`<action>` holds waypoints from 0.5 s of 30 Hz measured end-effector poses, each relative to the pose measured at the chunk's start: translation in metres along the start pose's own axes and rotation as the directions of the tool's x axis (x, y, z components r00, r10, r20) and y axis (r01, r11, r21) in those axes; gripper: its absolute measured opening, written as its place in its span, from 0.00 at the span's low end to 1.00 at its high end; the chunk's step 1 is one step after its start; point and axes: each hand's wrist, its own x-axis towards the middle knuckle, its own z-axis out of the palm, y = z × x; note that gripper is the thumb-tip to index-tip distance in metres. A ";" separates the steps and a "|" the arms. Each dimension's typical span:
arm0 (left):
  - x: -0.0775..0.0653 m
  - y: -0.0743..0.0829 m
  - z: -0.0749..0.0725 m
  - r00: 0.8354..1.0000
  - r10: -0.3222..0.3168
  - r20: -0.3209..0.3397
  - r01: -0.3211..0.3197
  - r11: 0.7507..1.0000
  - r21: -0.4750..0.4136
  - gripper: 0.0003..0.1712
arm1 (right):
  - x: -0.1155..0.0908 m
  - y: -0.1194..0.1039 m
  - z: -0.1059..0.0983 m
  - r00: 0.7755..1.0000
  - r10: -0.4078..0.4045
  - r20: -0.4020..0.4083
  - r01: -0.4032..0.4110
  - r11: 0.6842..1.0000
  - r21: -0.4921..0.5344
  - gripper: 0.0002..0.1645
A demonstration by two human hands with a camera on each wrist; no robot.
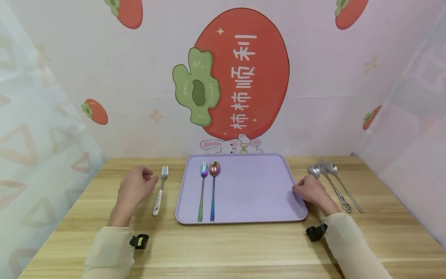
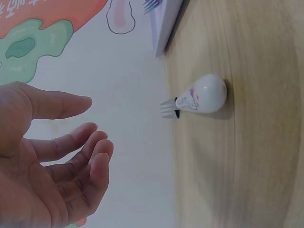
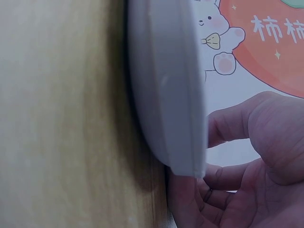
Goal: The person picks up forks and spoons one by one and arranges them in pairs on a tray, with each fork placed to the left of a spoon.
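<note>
A lilac rectangular tray (image 1: 256,190) lies on the table, with a rainbow-coloured fork (image 1: 202,193) and a matching spoon (image 1: 213,190) side by side on its left part. At the tray's right rim is my right hand (image 1: 311,190); in the right wrist view the thumb lies at the upper side and a finger (image 3: 183,199) reaches beneath the edge, pinching it. My left hand (image 1: 136,186) hovers with loosely bent fingers and holds nothing. Just right of it, a fork with a white patterned handle (image 1: 158,201) rests on the wood.
Right of the tray lie a short-looking spoon (image 1: 314,170) partly hidden by the right hand, a silver fork with an ornate handle (image 1: 336,188) and a long silver spoon (image 1: 345,188). A printed backdrop (image 1: 139,77) stands along the table's (image 1: 209,252) far edge.
</note>
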 end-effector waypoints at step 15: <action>0.006 -0.010 0.004 0.976 -0.074 0.205 0.066 0.997 0.047 0.28 | -0.002 0.000 0.000 1.000 0.010 -0.004 -0.010 1.000 0.010 0.23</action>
